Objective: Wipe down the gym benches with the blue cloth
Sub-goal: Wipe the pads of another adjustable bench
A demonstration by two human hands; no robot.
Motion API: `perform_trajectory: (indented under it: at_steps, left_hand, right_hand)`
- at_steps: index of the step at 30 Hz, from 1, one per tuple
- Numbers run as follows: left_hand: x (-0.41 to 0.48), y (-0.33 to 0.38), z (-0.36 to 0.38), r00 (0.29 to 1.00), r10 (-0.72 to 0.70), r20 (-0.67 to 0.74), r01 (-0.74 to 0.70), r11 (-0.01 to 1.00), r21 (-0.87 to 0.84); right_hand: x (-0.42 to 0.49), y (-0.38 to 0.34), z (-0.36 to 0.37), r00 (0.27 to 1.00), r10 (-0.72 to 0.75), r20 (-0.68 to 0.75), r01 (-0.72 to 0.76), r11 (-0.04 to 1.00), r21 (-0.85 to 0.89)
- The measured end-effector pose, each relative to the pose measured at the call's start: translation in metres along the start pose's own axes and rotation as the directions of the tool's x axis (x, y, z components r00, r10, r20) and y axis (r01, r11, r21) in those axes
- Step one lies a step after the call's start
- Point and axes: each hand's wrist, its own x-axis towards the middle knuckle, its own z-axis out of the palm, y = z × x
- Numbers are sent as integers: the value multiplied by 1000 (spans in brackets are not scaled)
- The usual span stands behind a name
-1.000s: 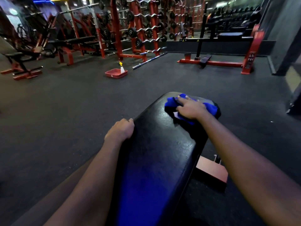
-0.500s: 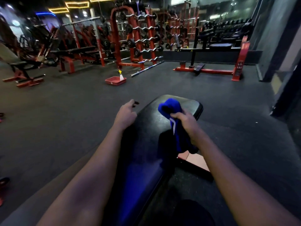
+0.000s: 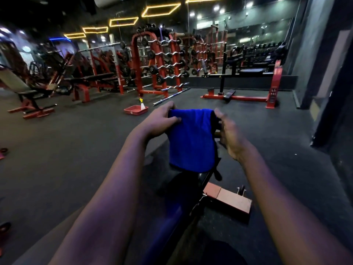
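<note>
The blue cloth [image 3: 192, 138] hangs spread out in the air above the black padded bench [image 3: 177, 209], which runs away from me at bottom centre. My left hand [image 3: 162, 121] grips the cloth's upper left corner with curled fingers. My right hand [image 3: 228, 131], blurred, holds the upper right corner, thumb at the top edge. The cloth's top edge stretches level between both hands and its lower edge falls over the bench pad. The cloth hides the bench's far end.
The bench's reddish foot plate [image 3: 227, 199] sticks out to the right. A red tray [image 3: 133, 110] with a spray bottle [image 3: 141, 105] sits on the dark floor ahead. Red barbell racks [image 3: 156, 64], other benches [image 3: 28, 92] and a dark pillar [image 3: 328, 73] ring the open floor.
The right hand lifted the cloth off the far end of the bench. The left hand left the bench edge and took the cloth's other corner, and the cloth now hangs spread between both hands.
</note>
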Motion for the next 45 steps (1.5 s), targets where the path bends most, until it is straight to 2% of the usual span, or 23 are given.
perform_trajectory:
  at_steps: [3, 6, 8, 11, 13, 14, 16, 17, 19, 21, 26, 30, 33, 36, 38, 41, 45]
  left_hand:
    - [-1, 16, -9, 999, -24, 43, 22, 999, 40]
    - [0, 18, -16, 984, -130, 121, 123, 990, 67]
    - [2, 8, -10, 960, -215, 182, 196, 973, 119]
    - [8, -23, 19, 955, -231, 186, 175, 945, 276]
    - [12, -48, 38, 970, -201, 140, 149, 936, 318]
    - [13, -59, 44, 977, -187, 106, 141, 930, 340]
    - [17, -81, 48, 986, -167, 17, 150, 918, 367]
    - [18, -90, 48, 985, -169, -29, 168, 917, 362]
    - [20, -106, 46, 975, -194, -111, 221, 912, 346]
    - [23, -123, 44, 957, -238, -165, 282, 899, 337]
    - [25, -164, 45, 901, -405, -152, 431, 812, 392]
    - [18, -192, 43, 853, -503, -137, 514, 766, 385]
    - [17, -208, 41, 830, -545, -119, 545, 749, 377]
    - [28, -214, 40, 804, -587, -97, 578, 733, 357]
    - [33, -218, 40, 782, -621, -61, 600, 722, 346]
    - [37, -227, 42, 781, -623, -49, 602, 730, 323]
    - [37, -236, 45, 796, -600, -82, 590, 740, 323]
  right_hand:
    - [-5, -7, 3, 995, 21, 96, -13, 996, -85]
    - [1, -7, -4, 995, 65, 82, -50, 984, -173]
    - [7, 2, -9, 989, 146, 28, -133, 955, -263]
    - [16, 28, -5, 952, 255, -167, -305, 781, -545]
    - [17, 46, 5, 921, 186, -341, -384, 573, -724]
    - [14, 53, 14, 918, 81, -387, -379, 464, -801]
    - [8, 66, 35, 941, -94, -324, -270, 364, -891]
    - [7, 73, 47, 967, -85, -242, -198, 351, -915]
    - [7, 89, 69, 990, 73, -117, -135, 330, -934]
    - [9, 110, 80, 978, 170, -120, -163, 269, -949]
    - [42, 131, 59, 975, 69, -209, -219, 235, -947]
    - [101, 126, 28, 946, 106, -306, -323, 253, -912]
    - [92, 133, 31, 937, 76, -342, -350, 224, -909]
    - [68, 145, 32, 938, 11, -346, -335, 278, -900]
    - [80, 146, 19, 943, 20, -333, -324, 294, -899]
    - [133, 142, -7, 929, 33, -370, -366, 251, -896]
    - [202, 133, -45, 899, 138, -416, -438, 241, -866]
